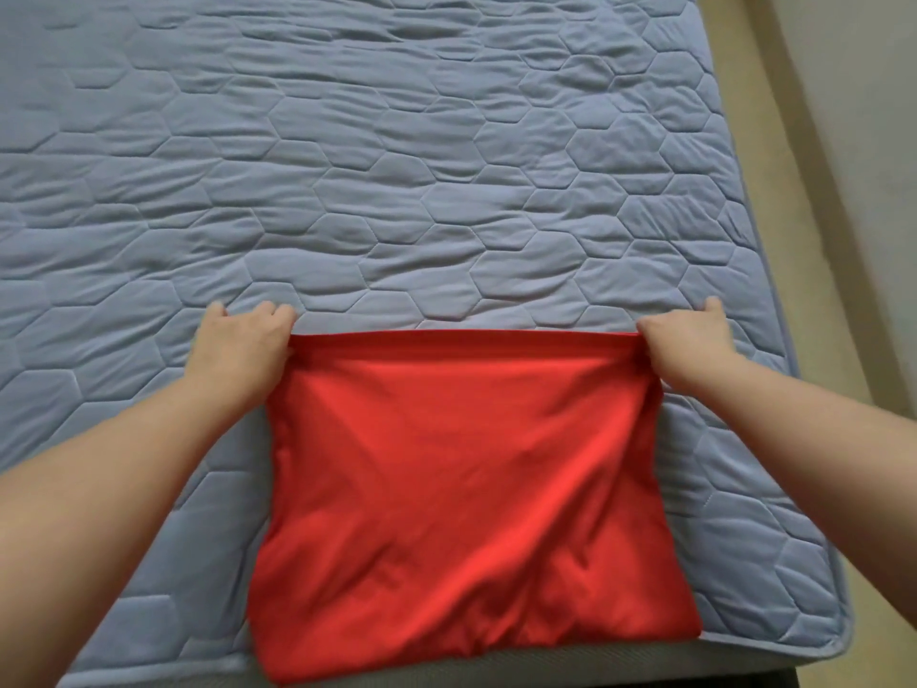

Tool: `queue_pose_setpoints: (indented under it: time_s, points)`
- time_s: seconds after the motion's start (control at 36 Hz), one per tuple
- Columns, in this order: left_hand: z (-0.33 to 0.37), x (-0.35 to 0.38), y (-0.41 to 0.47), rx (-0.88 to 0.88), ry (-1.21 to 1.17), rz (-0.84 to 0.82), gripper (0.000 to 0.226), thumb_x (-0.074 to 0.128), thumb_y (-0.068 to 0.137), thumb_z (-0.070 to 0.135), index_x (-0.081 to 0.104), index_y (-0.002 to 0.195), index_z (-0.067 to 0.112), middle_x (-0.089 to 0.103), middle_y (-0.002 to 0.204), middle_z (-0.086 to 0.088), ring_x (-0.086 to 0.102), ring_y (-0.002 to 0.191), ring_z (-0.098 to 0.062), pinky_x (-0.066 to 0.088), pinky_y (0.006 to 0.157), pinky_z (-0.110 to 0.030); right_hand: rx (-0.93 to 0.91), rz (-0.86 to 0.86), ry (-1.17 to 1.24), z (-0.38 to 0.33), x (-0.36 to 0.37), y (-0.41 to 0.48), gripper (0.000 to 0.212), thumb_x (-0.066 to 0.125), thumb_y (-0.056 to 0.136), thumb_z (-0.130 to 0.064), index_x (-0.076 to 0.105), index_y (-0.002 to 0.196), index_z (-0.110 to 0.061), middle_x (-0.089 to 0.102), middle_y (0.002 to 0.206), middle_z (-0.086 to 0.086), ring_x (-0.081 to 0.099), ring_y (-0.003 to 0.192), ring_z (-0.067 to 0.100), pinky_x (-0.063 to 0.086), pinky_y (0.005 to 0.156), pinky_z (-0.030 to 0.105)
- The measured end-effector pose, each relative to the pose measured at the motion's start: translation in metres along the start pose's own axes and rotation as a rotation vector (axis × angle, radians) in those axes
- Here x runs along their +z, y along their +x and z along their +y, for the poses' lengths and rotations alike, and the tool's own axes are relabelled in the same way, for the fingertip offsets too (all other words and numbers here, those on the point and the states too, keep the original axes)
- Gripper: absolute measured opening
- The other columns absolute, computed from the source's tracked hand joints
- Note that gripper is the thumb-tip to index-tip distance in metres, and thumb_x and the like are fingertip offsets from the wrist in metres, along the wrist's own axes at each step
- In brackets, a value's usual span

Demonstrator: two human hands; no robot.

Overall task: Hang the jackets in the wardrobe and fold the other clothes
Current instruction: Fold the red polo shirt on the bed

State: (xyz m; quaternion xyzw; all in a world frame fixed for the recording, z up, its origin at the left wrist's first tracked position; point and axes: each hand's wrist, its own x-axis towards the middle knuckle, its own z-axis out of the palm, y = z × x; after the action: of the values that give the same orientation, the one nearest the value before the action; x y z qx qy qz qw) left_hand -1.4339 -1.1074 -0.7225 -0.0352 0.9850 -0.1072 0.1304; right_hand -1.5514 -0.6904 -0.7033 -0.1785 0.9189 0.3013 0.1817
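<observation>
A red garment (461, 489) lies folded into a rough rectangle on the near edge of the bed, its lower end hanging slightly over the mattress side. My left hand (243, 340) grips its far left corner with curled fingers. My right hand (689, 342) grips the far right corner the same way. The far edge of the garment is stretched straight between both hands.
The bed is covered by a blue-grey quilted cover (397, 166) with hexagon stitching, wrinkled across the middle. Its right edge (774, 300) borders a beige floor (853, 141). The mattress side (546, 675) shows at the bottom.
</observation>
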Motion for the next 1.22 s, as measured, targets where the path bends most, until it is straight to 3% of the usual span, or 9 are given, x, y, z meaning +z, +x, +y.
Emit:
queue_pose_setpoints:
  time_s: [0.22, 0.31, 0.42, 0.53, 0.69, 0.81, 0.94, 1.11, 1.22]
  points:
    - [0.017, 0.004, -0.001, -0.084, -0.031, -0.163, 0.023, 0.056, 0.088, 0.030, 0.054, 0.103, 0.014, 0.059, 0.115, -0.010, 0.051, 0.112, -0.030, 0.038, 0.086, -0.039, 0.146, -0.083, 0.669, -0.012, 0.015, 0.000, 0.023, 0.055, 0.088, -0.024, 0.064, 0.102, -0.008, 0.059, 0.110, 0.019, 0.053, 0.110, 0.033, 0.043, 0.085, 0.037]
    - [0.016, -0.006, -0.005, -0.278, -0.487, -0.102, 0.016, 0.060, 0.080, 0.024, 0.052, 0.080, 0.010, 0.063, 0.094, -0.018, 0.058, 0.091, -0.035, 0.037, 0.070, -0.037, 0.325, 0.023, 1.340, -0.009, 0.012, -0.005, 0.014, 0.058, 0.085, -0.014, 0.056, 0.072, -0.010, 0.052, 0.066, 0.009, 0.050, 0.069, 0.023, 0.033, 0.058, 0.032]
    - [0.015, -0.026, -0.027, -0.564, -1.182, -0.049, 0.014, 0.058, 0.068, 0.019, 0.050, 0.068, 0.008, 0.054, 0.062, -0.013, 0.058, 0.055, -0.019, 0.047, 0.060, -0.032, 0.541, -0.008, 1.873, -0.004, 0.008, -0.030, 0.021, 0.054, 0.085, -0.005, 0.049, 0.068, -0.017, 0.039, 0.062, 0.003, 0.035, 0.052, 0.012, 0.029, 0.047, 0.025]
    - [0.019, -0.034, -0.070, -0.650, -1.282, -0.230, 0.027, 0.055, 0.083, -0.006, 0.050, 0.070, 0.017, 0.051, 0.063, -0.008, 0.051, 0.041, -0.006, 0.040, 0.040, -0.017, 0.440, -0.426, 1.819, -0.003, 0.007, -0.078, 0.021, 0.049, 0.087, -0.001, 0.052, 0.070, -0.015, 0.045, 0.062, 0.006, 0.042, 0.048, 0.016, 0.036, 0.043, 0.019]
    - [0.041, -0.053, -0.139, -0.071, -0.538, -1.194, 0.028, 0.049, 0.088, 0.035, 0.065, 0.103, 0.018, 0.062, 0.110, -0.003, 0.059, 0.095, -0.016, 0.047, 0.091, -0.031, 0.031, -1.196, 1.040, -0.011, 0.008, -0.155, 0.012, 0.061, 0.086, -0.016, 0.062, 0.098, -0.014, 0.064, 0.082, 0.007, 0.061, 0.066, 0.017, 0.047, 0.058, 0.025]
    - [0.067, -0.047, -0.139, -0.249, -0.394, -0.786, 0.042, 0.056, 0.084, 0.046, 0.058, 0.112, 0.015, 0.063, 0.122, -0.011, 0.059, 0.111, -0.027, 0.045, 0.087, -0.029, -0.071, -0.745, 0.780, -0.031, 0.010, -0.152, 0.018, 0.059, 0.092, -0.035, 0.058, 0.099, -0.019, 0.064, 0.115, 0.010, 0.059, 0.099, 0.021, 0.043, 0.072, 0.023]
    - [0.085, -0.017, -0.107, -0.622, -0.650, -0.522, 0.078, 0.070, 0.076, 0.054, 0.038, 0.132, 0.009, 0.054, 0.132, -0.020, 0.052, 0.122, -0.036, 0.043, 0.094, -0.040, 0.323, -0.450, 1.203, -0.048, 0.016, -0.108, 0.080, 0.065, 0.087, -0.040, 0.028, 0.143, 0.003, 0.043, 0.143, 0.021, 0.043, 0.132, 0.033, 0.036, 0.102, 0.032]
    - [0.096, 0.024, -0.081, -0.619, -1.026, -0.335, 0.020, 0.069, 0.086, 0.024, 0.061, 0.085, 0.006, 0.066, 0.092, -0.019, 0.061, 0.097, -0.035, 0.041, 0.074, -0.036, 0.475, -0.452, 1.590, -0.075, 0.040, -0.073, 0.032, 0.063, 0.088, -0.012, 0.063, 0.118, 0.000, 0.065, 0.115, 0.020, 0.058, 0.092, 0.022, 0.045, 0.074, 0.028]
    - [0.084, 0.017, -0.064, -0.626, -1.041, -0.060, 0.014, 0.065, 0.088, 0.021, 0.061, 0.081, 0.010, 0.066, 0.083, -0.018, 0.061, 0.082, -0.033, 0.036, 0.066, -0.036, 0.496, -0.163, 1.539, -0.072, 0.029, -0.058, 0.023, 0.059, 0.090, -0.010, 0.065, 0.110, 0.000, 0.066, 0.111, 0.021, 0.061, 0.102, 0.029, 0.044, 0.081, 0.032]
